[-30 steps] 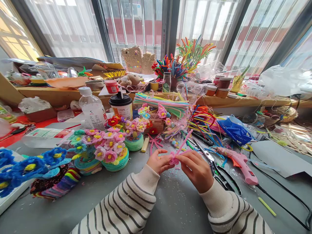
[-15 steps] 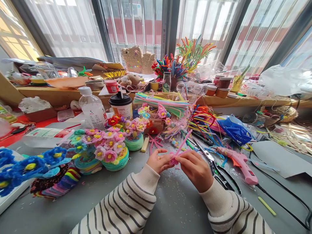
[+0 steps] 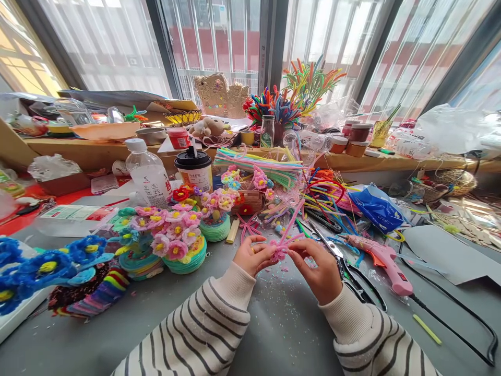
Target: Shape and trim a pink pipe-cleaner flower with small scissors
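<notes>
A small looped pink pipe-cleaner piece (image 3: pixel 278 251) is held above the grey table (image 3: pixel 287 334), with pink strands sticking up and to the right. My left hand (image 3: pixel 255 256) pinches its left side between thumb and fingers. My right hand (image 3: pixel 316 265) is closed at its right side, thumb and forefinger by a pink strand. Below the hands, small glittery bits are scattered. More pink pipe cleaners (image 3: pixel 250 225) lie just behind my left hand.
Pink pipe-cleaner flowers (image 3: pixel 178 230) in a round base stand at left, near a bottle (image 3: pixel 146 175) and a lidded cup (image 3: pixel 194 172). At right are scissors (image 3: pixel 340 256), a pink glue gun (image 3: pixel 385 263) with its cord, and a blue packet (image 3: pixel 378 208).
My right hand has shifted slightly right, away from the pink piece's centre. More of the piece and its strands now shows between my hands.
</notes>
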{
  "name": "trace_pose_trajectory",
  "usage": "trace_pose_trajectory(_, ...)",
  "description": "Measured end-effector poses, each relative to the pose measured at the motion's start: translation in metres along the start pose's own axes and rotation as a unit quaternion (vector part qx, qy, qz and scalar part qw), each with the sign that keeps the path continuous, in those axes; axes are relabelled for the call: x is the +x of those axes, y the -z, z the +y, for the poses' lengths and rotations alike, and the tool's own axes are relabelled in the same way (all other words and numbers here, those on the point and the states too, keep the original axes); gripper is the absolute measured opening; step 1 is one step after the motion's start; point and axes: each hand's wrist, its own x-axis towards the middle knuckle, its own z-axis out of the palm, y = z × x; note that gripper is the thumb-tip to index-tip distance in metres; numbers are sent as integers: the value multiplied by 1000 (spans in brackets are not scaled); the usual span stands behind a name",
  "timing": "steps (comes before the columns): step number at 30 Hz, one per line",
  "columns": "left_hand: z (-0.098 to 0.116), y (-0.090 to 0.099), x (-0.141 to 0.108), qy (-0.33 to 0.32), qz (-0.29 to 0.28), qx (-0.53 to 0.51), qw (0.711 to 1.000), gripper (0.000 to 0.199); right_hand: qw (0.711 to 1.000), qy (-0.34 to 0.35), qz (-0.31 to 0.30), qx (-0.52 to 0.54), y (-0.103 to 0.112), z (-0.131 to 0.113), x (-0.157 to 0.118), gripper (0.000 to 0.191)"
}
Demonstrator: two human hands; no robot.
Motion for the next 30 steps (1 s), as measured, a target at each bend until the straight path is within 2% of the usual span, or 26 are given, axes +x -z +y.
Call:
trace_pose_trajectory(6, -3, 1, 2, 9, -14, 14, 1000, 44, 999, -22, -27, 26, -2, 2, -1, 9)
trace_pose_trajectory(15, -5, 1, 2, 2, -17, 27, 999, 44, 996, 61, -39, -54, -1, 4, 1, 8)
trace_pose_trajectory(19, -7, 2, 4, 5, -10, 10, 1000, 47, 995, 73, -34, -58, -1, 4, 1, 9)
trace_pose_trajectory(25, -6, 4, 5, 13, -15, -14, 1000, 46, 1000, 5, -23, 9, -2, -1, 0, 8)
trace_pose_trajectory(30, -5, 4, 4, 30, -25, -16, 999, 46, 996, -52, -39, 68, -3, 1, 0, 10)
